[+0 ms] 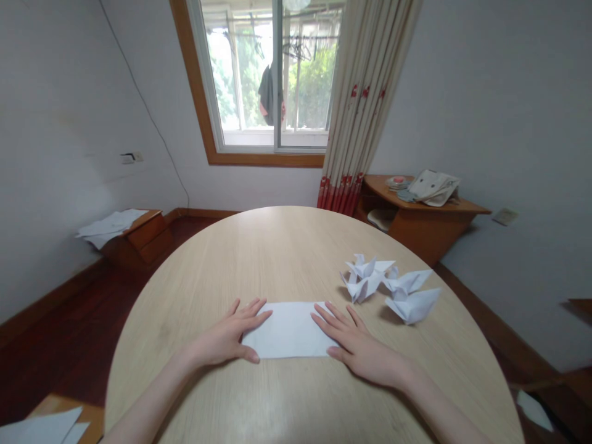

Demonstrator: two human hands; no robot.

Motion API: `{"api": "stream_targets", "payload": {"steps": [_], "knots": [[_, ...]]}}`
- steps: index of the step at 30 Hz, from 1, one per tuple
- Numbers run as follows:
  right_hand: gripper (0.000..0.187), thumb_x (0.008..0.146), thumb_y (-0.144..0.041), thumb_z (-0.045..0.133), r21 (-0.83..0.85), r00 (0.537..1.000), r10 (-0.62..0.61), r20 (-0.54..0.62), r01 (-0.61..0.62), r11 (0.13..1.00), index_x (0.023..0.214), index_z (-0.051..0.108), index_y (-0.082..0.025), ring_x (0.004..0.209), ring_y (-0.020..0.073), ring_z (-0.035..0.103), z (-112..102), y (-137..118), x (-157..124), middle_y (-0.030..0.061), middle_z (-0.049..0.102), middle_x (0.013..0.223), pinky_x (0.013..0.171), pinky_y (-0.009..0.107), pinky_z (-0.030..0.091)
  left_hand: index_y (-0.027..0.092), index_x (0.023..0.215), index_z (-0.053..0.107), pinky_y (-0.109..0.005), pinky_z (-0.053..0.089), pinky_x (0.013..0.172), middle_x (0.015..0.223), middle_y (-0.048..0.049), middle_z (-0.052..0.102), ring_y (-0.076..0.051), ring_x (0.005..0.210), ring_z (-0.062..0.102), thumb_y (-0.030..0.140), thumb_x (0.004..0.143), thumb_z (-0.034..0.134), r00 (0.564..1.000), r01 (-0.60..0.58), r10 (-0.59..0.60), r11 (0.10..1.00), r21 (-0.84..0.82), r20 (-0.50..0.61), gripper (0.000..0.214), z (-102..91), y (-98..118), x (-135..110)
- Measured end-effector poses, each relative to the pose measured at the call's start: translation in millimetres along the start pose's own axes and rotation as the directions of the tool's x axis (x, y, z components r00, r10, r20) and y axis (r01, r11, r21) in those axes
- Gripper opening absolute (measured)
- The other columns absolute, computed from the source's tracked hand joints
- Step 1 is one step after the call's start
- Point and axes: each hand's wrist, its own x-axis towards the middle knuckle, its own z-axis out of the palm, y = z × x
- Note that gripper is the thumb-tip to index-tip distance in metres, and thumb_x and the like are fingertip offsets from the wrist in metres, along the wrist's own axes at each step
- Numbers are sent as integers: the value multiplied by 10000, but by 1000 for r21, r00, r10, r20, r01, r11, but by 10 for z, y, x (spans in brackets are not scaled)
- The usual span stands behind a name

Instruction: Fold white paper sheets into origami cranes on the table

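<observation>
On either end of the paper [291, 332], hands [222, 337] splayed palm-down

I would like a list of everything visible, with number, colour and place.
Round table: 1, pale wood, centre
Paper sheet: 1, white, flat on table
Folded paper figures: apparently 4, white, table's right side
Window: 1, brown-framed, far centre
Curtain: 1, cream and red, right of window
Hangers: several, dark, beyond window
Cable: 1, dark, upper left
Left cabinet: 1, brown, far left
Loose papers: several, white, on left cabinet and at lower left
Right cabinet: 1, brown, beside curtain
Bag-like item: 1, off-white, on right cabinet
Floor: 1, dark red, below
Left hand: 1, bare, on sheet's left end
Right hand: 1, bare, on sheet's right end
</observation>
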Motion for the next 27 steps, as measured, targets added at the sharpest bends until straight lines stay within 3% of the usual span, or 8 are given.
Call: {"api": "stream_targets", "payload": {"steps": [7,14,20,27], "knots": [[643,920,-237,422,-25,997,-12,-77,11,1000,1513,181,-291,1458,252,94,75,20,4,4,180,1578,1154,581,47,279,1494,205,-598,-48,1116,1559,-158,84,-303,1451,9,532,714,755,998,58,-57,998,19,-33,987,-13,-13,15],[601,926,-245,413,-43,991,-44,-130,39,998,1501,243,-289,1454,252,123,91,27,3,11,229,1569,1159,563,74,278,1469,312,-562,60,1146,1501,-154,351,-332,1402,284,608,573,807,979,29,-23,999,27,-203,1075,-58,66,0],[565,949,-273,397,-43,990,-37,-133,32,999,1497,260,-270,1451,242,139,53,-33,-13,20,245,1565,1165,544,88,249,1430,402,-461,332,1084,1427,-124,478,-320,1321,402,507,597,839,939,19,-16,1000,5,-343,976,-20,99,17],[589,950,-354,444,-66,984,-49,-169,39,997,1499,258,-252,1449,255,149,63,-55,-3,47,250,1562,1163,546,109,282,1436,393,-486,355,1060,1369,-109,527,-326,1270,412,435,660,826,899,-68,57,998,-9,-435,901,12,89,27]]}}
